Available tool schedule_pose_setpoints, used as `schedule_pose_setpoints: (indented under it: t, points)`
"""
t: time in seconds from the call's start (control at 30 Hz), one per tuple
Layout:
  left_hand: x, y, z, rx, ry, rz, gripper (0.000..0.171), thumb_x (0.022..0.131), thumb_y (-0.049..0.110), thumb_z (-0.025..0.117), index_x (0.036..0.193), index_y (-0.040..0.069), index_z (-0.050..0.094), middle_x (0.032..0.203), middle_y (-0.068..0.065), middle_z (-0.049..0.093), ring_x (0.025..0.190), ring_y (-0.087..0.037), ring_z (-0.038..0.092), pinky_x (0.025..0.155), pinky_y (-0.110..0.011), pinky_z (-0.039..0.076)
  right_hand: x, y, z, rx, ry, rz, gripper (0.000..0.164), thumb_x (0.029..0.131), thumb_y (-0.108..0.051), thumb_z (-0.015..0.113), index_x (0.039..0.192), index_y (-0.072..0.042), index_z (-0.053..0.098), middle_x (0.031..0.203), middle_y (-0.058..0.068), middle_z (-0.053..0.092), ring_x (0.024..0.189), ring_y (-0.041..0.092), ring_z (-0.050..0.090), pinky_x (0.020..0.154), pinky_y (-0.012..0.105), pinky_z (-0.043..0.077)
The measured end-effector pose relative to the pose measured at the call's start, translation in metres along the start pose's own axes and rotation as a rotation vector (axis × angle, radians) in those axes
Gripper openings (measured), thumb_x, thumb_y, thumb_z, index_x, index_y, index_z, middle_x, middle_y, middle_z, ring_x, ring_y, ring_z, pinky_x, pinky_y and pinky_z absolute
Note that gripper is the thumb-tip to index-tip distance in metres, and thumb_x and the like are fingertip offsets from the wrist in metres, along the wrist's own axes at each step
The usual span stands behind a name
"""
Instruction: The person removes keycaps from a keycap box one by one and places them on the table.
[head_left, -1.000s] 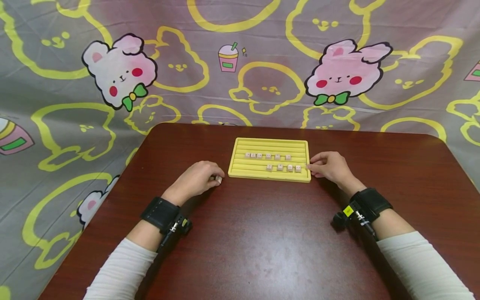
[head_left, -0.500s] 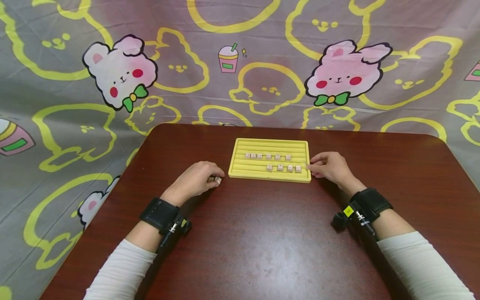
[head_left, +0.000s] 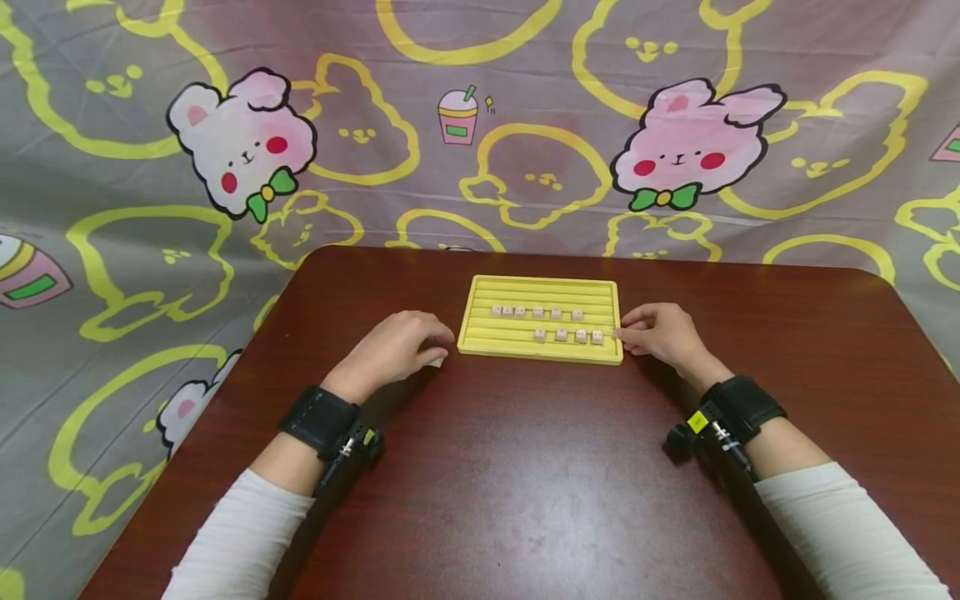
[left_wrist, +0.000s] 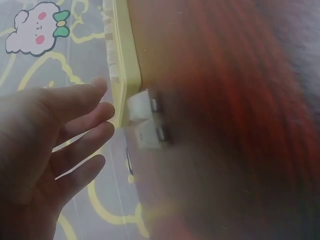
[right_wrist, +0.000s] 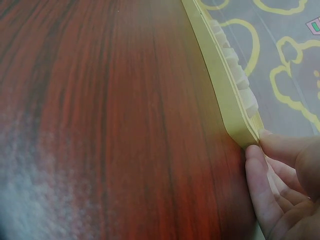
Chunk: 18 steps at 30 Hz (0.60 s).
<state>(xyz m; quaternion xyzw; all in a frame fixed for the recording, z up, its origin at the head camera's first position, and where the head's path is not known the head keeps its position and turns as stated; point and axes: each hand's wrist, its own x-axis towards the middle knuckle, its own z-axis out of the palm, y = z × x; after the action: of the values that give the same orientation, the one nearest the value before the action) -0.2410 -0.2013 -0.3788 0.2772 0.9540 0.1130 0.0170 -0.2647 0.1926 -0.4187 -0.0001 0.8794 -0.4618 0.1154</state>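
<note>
A yellow ridged tray [head_left: 495, 339] lies on the table, bearing two rows of small white cubes [head_left: 556, 314] with faint dark marks. To its left, my left hand [head_left: 397, 348] hovers with relaxed, parted fingers. In the left wrist view two more white cubes, an upper one [left_wrist: 140, 106] and a lower one [left_wrist: 149, 134], sit side by side on the table just past the fingertips. The head view shows only a sliver of them beneath the thumb. At the tray's right side, my right hand [head_left: 663, 337] pinches the near corner between thumb and fingers, as the right wrist view shows.
The dark reddish-brown table [head_left: 525, 467] has rounded far corners. Behind it hangs a grey-pink cloth [head_left: 420, 192] with yellow outlines and cartoon rabbits. A black strap with a camera circles each wrist.
My left fingers have loosened from the white cube they were around, and the hand has risen slightly. The right hand and the tray have stayed in place.
</note>
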Motion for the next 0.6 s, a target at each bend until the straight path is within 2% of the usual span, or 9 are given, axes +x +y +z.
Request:
schedule_pose_setpoints:
  t: [0.2,0.43,0.6]
  points:
    - [0.013,0.006,-0.005,0.007,0.02,0.058,0.024,0.09,0.018,0.072,0.113,0.012,0.074,0.109,-0.002,0.073,0.102,-0.019,0.067,0.091,-0.039,0.055,0.0,0.001,0.0,0.005,0.002,-0.003,0.04,0.09,-0.019,0.073,0.12,0.005,0.063,0.11,0.024,0.07,0.076,0.01,0.069,0.069,0.026,0.061]
    - [0.027,0.017,-0.013,0.034,0.014,0.078,0.027,0.092,0.02,0.071,0.117,0.011,0.073,0.112,-0.004,0.072,0.106,-0.021,0.067,0.093,-0.038,0.054,0.001,0.0,0.0,0.007,0.003,-0.006,0.039,0.09,-0.018,0.073,0.119,0.006,0.063,0.108,0.023,0.071,0.075,0.009,0.069,0.069,0.026,0.061]
    - [0.038,0.025,-0.014,0.051,0.018,0.113,0.028,0.091,0.021,0.072,0.118,0.012,0.072,0.114,-0.003,0.072,0.107,-0.02,0.066,0.094,-0.037,0.054,0.001,0.001,0.0,0.004,0.001,-0.004,0.039,0.09,-0.019,0.073,0.118,0.006,0.063,0.108,0.023,0.071,0.074,0.009,0.069,0.068,0.025,0.06]
